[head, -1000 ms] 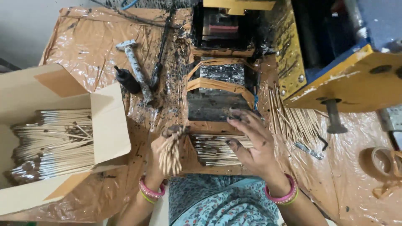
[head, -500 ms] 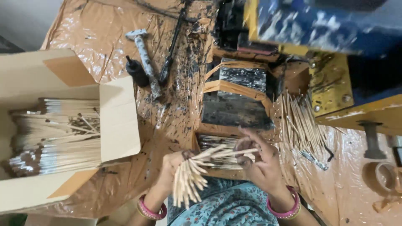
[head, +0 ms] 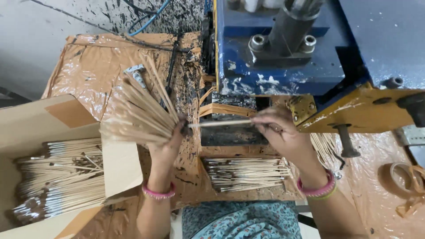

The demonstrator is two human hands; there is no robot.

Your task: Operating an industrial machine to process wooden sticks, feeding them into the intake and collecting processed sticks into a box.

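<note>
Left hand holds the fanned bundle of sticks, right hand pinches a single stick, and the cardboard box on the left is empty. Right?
Not quite. The head view shows the cardboard box stacked with sticks, not empty. The rest holds: left hand grips the fanned bundle, right hand pinches a single stick.

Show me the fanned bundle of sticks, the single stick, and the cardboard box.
fanned bundle of sticks point(head: 139, 113), head view, middle of the fan in the left hand.
single stick point(head: 221, 124), head view, mid-shaft between both hands.
cardboard box point(head: 119, 166), head view, right wall.
</note>
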